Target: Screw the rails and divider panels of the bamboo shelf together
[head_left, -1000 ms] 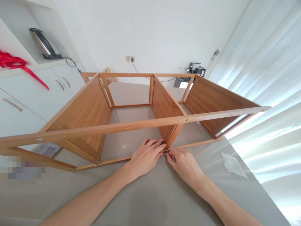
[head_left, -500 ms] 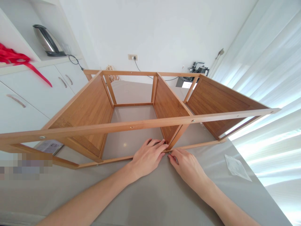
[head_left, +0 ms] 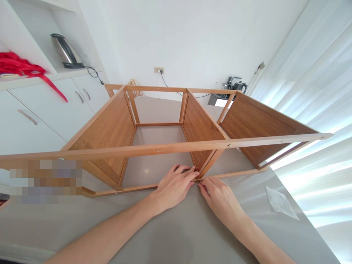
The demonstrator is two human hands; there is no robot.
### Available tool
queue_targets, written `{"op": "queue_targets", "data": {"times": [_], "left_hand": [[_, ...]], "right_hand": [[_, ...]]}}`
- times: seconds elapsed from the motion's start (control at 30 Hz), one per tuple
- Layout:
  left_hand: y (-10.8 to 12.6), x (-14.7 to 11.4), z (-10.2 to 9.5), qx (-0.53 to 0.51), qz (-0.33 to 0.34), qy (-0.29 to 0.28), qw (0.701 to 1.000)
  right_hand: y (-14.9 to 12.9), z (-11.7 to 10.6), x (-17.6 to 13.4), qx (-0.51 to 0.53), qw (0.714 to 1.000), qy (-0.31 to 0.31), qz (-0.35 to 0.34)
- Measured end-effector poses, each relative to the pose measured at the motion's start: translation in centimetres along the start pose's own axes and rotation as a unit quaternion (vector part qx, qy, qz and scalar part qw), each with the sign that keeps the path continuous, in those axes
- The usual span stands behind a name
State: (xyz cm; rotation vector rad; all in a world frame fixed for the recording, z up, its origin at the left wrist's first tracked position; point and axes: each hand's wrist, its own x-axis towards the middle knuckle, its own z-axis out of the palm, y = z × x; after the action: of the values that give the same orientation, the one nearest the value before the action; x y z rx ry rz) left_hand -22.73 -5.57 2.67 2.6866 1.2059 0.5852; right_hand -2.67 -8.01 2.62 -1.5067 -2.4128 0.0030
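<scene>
Head view shifted; left hand (head_left: 176, 187), right hand (head_left: 221, 198) still at wooden frame (head_left: 176, 147).

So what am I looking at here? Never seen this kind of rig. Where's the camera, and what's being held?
There's no machine: these are a person's two bare hands. One camera, worn on the head, looks forward and down, so the arms enter from the bottom edge.

On the grey table stands a wooden frame with three panels; a flat plastic bag lies to its right. A kettle sits on a shelf behind, at left.

The left hand rests over the frame's lower rail, by the foot of the middle panel. The right hand pinches something small there, mostly hidden, so I can't say what.
</scene>
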Motion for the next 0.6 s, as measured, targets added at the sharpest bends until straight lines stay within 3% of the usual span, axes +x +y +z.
{"op": "queue_targets", "data": {"times": [0.17,0.6], "left_hand": [[0.08,0.00,-0.02,0.000,-0.006,0.002,1.000],[0.36,0.04,-0.35,-0.009,-0.039,0.000,0.999]], "right_hand": [[0.01,-0.27,0.04,0.019,1.000,-0.005,0.018],[0.20,0.41,-0.23,-0.027,0.999,0.037,-0.015]]}}
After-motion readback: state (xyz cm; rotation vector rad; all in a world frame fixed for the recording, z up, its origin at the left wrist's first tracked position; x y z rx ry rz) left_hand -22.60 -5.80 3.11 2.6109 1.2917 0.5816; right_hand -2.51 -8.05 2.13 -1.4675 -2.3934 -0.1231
